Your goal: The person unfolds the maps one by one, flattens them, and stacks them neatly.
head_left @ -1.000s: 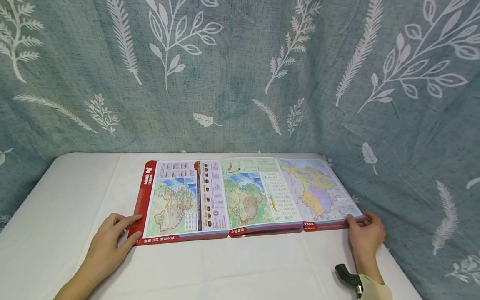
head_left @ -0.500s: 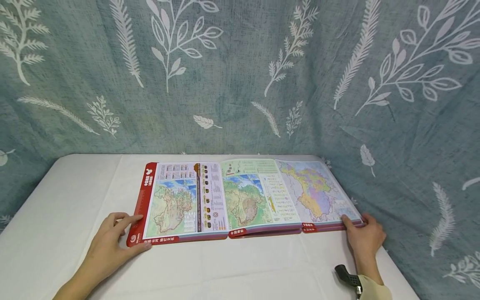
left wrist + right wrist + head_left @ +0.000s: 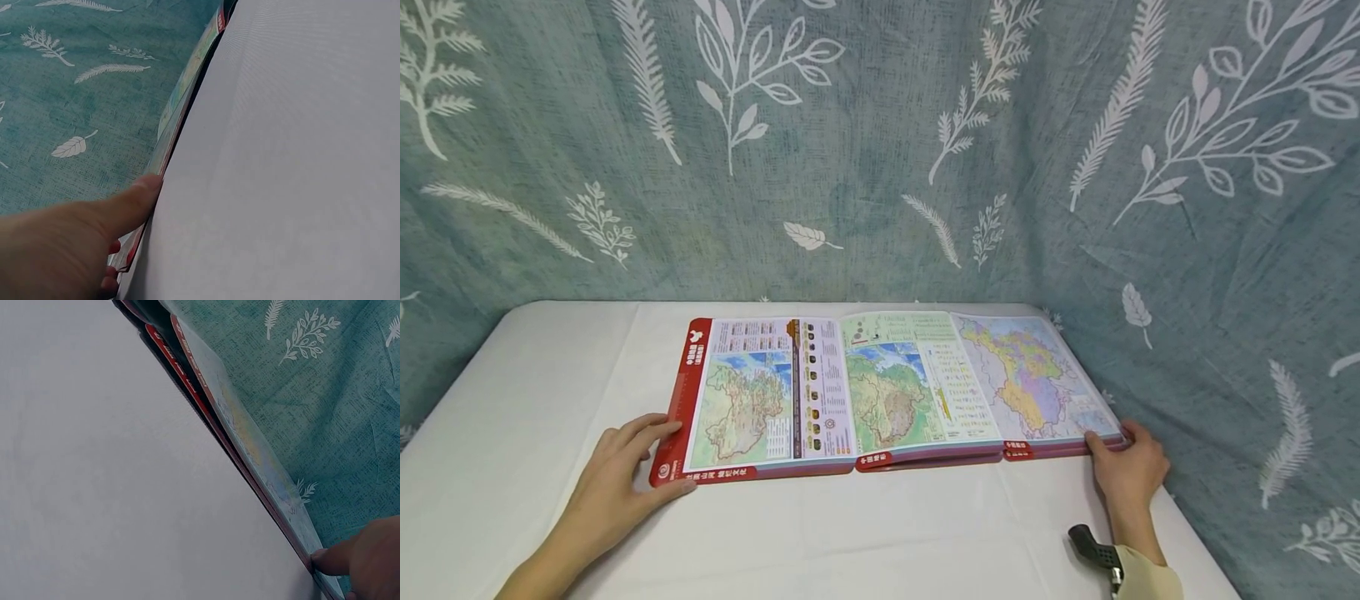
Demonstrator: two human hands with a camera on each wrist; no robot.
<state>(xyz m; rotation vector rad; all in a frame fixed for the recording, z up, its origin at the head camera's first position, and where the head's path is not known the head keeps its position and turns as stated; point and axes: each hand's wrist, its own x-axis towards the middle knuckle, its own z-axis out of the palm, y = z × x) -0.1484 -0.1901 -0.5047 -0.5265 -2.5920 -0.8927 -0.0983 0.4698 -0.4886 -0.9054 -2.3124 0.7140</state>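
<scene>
A fold-out map (image 3: 891, 392) lies opened flat on the white table, its three panels side by side showing coloured maps and red label tabs. At its red left end, my left hand (image 3: 613, 479) spans the near corner. Its fingers touch the left edge and its thumb lies along the front edge; the left wrist view has the thumb (image 3: 134, 200) against that edge. My right hand (image 3: 1129, 475) holds the near right corner, thumb on top and the other fingers around the side edge. The right wrist view shows its thumb (image 3: 334, 557) at the map's stacked layers.
The white tablecloth (image 3: 820, 542) extends in front of the map and to its left. A green curtain (image 3: 865, 150) with white leaf prints hangs behind the table and along its right side. A black device (image 3: 1093, 550) sits by the right sleeve.
My left thumb has slid off the map's near-left corner to its front edge, uncovering the round logo there. The right thumb has shifted slightly left. The map stays in place.
</scene>
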